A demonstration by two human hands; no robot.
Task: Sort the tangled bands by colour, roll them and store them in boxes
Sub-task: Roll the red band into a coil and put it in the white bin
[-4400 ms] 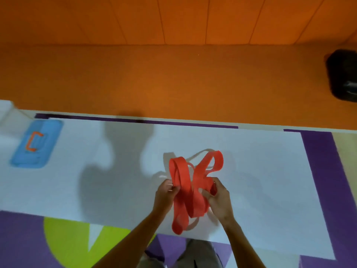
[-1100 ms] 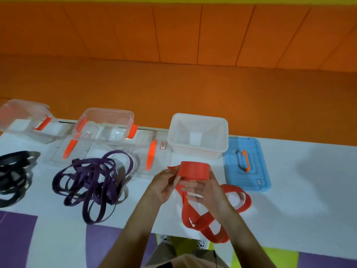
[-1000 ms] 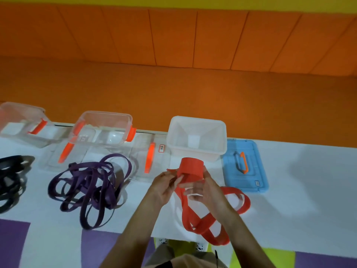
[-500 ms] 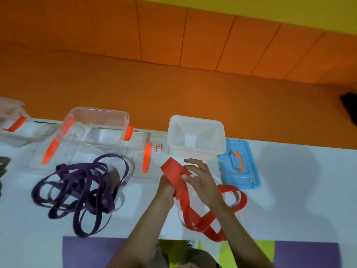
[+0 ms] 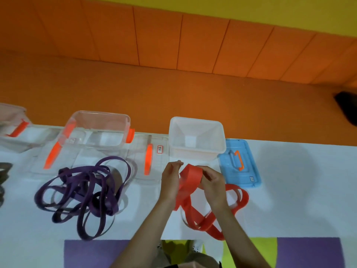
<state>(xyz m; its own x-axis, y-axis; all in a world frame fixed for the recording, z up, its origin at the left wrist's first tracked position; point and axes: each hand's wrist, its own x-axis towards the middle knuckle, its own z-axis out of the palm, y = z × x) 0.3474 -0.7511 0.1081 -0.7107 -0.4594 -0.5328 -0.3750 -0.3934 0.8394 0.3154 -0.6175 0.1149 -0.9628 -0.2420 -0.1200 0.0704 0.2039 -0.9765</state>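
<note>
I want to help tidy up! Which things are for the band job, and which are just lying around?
For the job: red band, purple bands, black bands, white box, clear box, blue lid.
Just lying about: dark thing on the orange floor.

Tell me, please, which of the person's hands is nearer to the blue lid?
Right. The right hand, gripping the red band, is just left of the blue lid. The left hand holds the band from its other side, further from the lid.
</note>
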